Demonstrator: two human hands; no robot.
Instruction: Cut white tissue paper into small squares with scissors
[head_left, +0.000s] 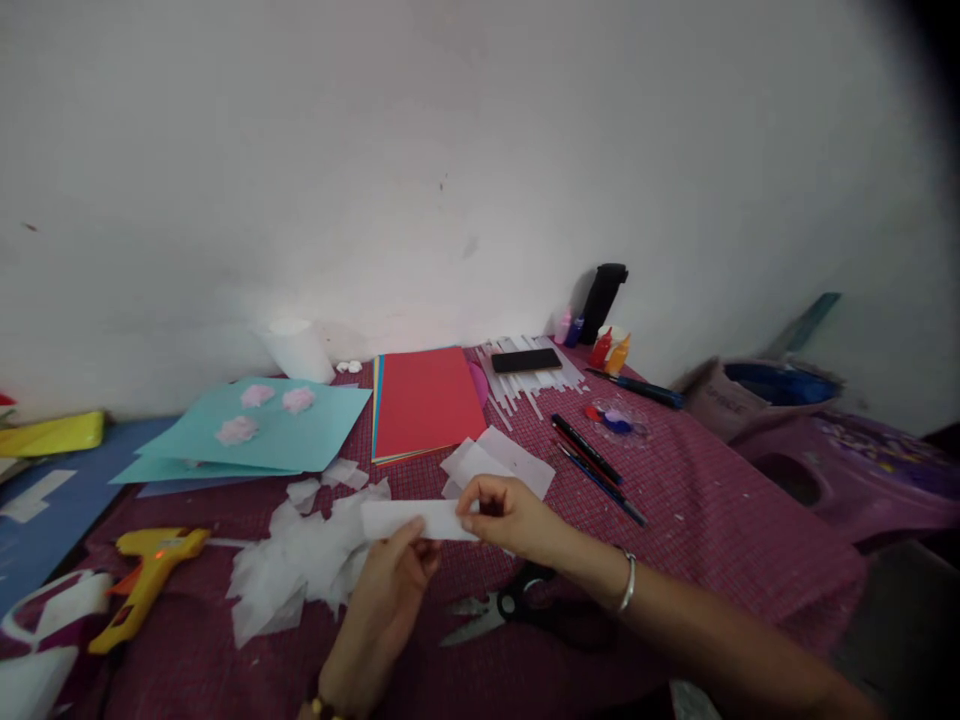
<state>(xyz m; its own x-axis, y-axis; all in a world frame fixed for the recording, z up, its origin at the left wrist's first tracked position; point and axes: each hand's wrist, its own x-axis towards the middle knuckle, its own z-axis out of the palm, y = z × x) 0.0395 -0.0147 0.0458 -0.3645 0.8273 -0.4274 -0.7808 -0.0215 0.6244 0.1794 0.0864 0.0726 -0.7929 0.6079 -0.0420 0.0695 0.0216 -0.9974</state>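
Note:
Between my hands a narrow white paper strip (444, 518) is held level above the table. My left hand (397, 575) pinches its lower edge near the middle, thumb on top. At the strip's right end my right hand (510, 515) pinches it between thumb and finger. Crumpled white tissue paper pieces (307, 550) lie in a heap to the left. Black-handled scissors (517, 605) rest beneath my right forearm, blades partly spread. Just behind the strip are loose white paper squares (517, 455).
A yellow glue gun (154, 575) lies at left, near blue sheets (217, 420) bearing pink tissue puffs (298, 400). Farther back are a red paper stack (427, 400) and a phone (526, 360) on white strips. Pens (589, 450) and paint bottles (619, 353) sit to the right.

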